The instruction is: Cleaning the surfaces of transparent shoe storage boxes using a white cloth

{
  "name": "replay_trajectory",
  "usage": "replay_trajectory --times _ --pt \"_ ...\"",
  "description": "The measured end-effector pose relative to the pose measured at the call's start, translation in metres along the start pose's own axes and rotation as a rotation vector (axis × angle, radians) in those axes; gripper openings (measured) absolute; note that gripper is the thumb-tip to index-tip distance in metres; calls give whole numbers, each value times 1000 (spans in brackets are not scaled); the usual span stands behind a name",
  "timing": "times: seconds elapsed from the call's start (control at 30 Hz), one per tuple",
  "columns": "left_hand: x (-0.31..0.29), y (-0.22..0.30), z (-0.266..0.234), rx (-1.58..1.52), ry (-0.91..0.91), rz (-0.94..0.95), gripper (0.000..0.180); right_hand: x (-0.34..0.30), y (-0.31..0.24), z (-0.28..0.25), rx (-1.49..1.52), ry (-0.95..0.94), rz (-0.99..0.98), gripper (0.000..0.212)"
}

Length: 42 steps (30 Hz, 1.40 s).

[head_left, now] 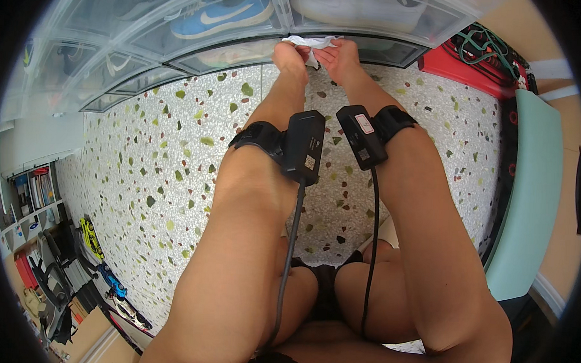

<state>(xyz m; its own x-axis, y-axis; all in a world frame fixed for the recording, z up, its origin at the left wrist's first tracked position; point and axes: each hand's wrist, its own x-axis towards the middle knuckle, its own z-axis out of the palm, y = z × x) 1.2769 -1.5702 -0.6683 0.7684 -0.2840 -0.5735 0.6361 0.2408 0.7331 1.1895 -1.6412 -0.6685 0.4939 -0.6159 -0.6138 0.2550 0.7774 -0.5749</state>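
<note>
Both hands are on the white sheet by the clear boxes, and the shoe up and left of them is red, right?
Not red: the head view shows that shoe is mostly blue. The left hand and right hand are on the white sheet by the clear boxes.

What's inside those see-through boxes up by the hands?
Shoes show through the clear boxes, like a blue shoe and a white shoe. The left hand, right hand and white cloth cover part of the lower boxes, hiding what's behind.
</note>
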Motion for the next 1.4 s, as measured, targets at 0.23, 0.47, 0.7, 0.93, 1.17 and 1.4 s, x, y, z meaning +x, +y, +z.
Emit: replay_trajectory --times 0.23,0.47,0.7,0.93,1.17,1.4 --pt "14 -16 -4 -5 1 -86 16 14 13 -7 59 58 16 42" --pt "19 -41 -1 -209 -34 -125 19 46 32 -29 112 138 -18 30" --pt "26 -42 -6 -371 -41 -126 25 66 58 -28 211 111 27 33" --pt "6 -51 13 -422 -11 -197 28 81 51 -49 101 162 6 32" --pt "11 -46 -5 -202 25 -252 24 44 33 -36 100 150 43 36" --pt "-6 -11 0 -209 -6 -183 29 3 14 -1 96 35 -34 37"
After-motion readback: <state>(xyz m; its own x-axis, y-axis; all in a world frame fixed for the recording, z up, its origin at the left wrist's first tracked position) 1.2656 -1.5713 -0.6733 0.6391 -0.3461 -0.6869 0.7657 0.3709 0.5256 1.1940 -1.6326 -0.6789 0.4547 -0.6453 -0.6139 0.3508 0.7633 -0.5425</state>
